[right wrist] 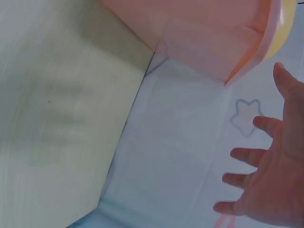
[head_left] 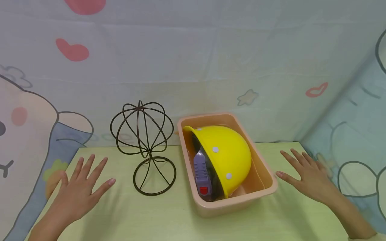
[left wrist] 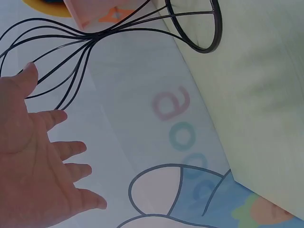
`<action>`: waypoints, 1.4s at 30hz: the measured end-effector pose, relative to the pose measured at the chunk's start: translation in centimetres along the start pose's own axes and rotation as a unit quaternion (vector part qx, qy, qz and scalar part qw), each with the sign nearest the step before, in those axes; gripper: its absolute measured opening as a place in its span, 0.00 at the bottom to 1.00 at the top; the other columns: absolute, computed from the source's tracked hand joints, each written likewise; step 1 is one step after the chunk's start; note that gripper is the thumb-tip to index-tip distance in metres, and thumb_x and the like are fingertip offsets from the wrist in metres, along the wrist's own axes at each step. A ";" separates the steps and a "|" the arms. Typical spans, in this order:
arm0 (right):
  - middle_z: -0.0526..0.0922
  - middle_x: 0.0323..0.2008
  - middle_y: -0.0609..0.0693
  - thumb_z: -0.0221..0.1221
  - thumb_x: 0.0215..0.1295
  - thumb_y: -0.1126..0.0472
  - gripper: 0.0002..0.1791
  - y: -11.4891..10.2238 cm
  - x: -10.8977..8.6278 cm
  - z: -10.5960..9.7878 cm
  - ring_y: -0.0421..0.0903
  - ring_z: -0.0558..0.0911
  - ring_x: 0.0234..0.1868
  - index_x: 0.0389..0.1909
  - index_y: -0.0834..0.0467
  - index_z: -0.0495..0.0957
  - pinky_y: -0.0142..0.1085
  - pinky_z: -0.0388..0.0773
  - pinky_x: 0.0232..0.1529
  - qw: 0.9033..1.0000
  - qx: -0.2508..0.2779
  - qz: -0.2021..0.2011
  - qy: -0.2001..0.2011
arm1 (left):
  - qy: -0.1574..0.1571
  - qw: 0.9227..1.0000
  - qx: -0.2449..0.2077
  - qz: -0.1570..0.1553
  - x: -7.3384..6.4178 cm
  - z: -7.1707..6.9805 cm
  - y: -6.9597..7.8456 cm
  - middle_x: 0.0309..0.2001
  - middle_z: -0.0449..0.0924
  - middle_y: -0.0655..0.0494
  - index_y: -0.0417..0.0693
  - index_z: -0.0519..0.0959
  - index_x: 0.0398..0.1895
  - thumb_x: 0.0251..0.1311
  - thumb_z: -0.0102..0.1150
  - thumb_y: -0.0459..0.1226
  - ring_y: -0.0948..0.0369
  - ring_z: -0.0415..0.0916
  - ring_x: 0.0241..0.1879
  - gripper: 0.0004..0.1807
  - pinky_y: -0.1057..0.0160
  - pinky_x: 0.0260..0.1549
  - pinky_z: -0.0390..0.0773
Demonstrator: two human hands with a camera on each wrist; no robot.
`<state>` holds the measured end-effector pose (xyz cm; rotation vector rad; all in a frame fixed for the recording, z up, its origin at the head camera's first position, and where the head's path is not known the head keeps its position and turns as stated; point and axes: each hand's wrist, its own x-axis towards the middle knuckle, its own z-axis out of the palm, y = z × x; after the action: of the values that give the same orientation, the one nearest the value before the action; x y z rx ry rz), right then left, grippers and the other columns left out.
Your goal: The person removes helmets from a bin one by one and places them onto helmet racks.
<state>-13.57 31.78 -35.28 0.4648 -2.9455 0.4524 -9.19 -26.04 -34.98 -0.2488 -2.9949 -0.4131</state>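
In the head view a yellow hard hat [head_left: 232,150] with white dots lies on its side in a peach plastic tub [head_left: 223,206]. Inside its opening shows a purple ratchet strap [head_left: 201,170] with a red button. Left of the tub a dark wire stand [head_left: 154,193] with a round cage top stands on the table. My left hand [head_left: 76,194] hovers left of the stand, fingers spread, touching nothing. To the right of the tub my right hand [head_left: 312,179] is held in the air with its fingers spread, apart from the tub.
The pale yellow-green table [head_left: 144,217] ends at a printed cloth backdrop [head_left: 187,60] behind it. More printed cloth [head_left: 362,140] hangs along the right side, and a cartoon animal [head_left: 27,140] is printed at the left.
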 end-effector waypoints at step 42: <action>0.76 0.50 0.59 0.57 0.60 0.69 0.21 -1.9 1.1 0.8 0.34 0.75 0.46 0.55 0.66 0.70 0.32 0.77 0.39 0.965 0.214 -0.146 -0.042 | -0.064 0.955 -0.270 0.104 4.1 -0.1 11.9 0.55 0.70 0.52 0.50 0.61 0.65 0.59 0.54 0.51 0.56 0.70 0.50 0.33 0.55 0.46 0.73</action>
<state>-14.11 29.48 -35.38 0.9692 -2.7771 1.0531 -11.06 -14.20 -31.25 -0.6488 -2.8627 -1.2270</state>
